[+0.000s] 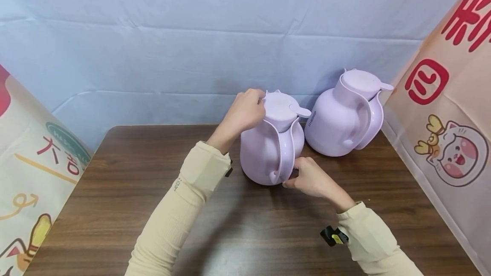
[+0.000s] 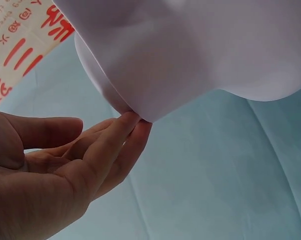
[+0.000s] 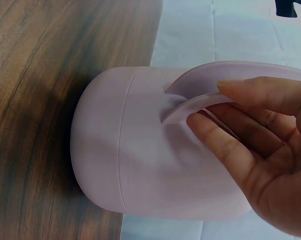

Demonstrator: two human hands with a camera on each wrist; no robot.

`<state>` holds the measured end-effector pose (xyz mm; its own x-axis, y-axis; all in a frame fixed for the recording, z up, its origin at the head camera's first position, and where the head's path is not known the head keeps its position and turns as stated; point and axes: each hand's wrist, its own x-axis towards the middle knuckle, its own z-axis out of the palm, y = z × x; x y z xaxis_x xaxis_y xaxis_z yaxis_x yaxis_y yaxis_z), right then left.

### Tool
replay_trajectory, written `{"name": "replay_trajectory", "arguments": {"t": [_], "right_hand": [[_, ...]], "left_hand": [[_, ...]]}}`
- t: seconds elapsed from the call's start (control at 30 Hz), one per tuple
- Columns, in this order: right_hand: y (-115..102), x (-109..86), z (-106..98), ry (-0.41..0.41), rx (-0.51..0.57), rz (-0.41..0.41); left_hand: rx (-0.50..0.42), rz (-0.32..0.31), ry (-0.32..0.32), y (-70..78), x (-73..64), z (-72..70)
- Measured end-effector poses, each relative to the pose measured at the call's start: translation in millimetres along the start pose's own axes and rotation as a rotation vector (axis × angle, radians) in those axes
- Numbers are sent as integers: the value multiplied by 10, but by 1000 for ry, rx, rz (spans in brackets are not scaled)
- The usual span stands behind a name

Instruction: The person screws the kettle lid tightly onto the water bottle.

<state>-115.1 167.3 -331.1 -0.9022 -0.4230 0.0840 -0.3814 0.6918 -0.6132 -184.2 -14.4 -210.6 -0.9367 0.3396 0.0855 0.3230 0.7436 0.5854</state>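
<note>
A pale lilac thermos jug stands upright on the wooden table, its handle facing the near side. My left hand is at the jug's top left. In the left wrist view its fingertips touch the rim of the jug's neck, while the thumb stays apart. Low on the handle, my right hand pinches the handle's edge between thumb and fingers; the right wrist view shows this grip close up, with the jug's rounded base beside it. The lid sits on top.
A second lilac jug of the same kind stands to the right, close behind the first. Pale blue cloth hangs along the table's far edge. Printed banners flank the left and right sides. Brown tabletop extends leftward.
</note>
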Motion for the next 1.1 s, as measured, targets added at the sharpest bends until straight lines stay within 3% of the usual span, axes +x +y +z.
{"name": "replay_trajectory", "arguments": {"t": [0.57,0.7,0.87,1.1], "right_hand": [[-15,-10,9,4,5,42],[-26,-9,-12,-5,-8,45],[-31,-6,-20,-8,-18,54],[-37,-8,-4,8,-32,45]], "left_hand": [[-41,-51,-62,-24,-41,-42],[-52,-53,-52,-49,-76,-57],[-42,-49,-37,-153,-121,-50],[-62,-114,-78,-405,-175,60]]}}
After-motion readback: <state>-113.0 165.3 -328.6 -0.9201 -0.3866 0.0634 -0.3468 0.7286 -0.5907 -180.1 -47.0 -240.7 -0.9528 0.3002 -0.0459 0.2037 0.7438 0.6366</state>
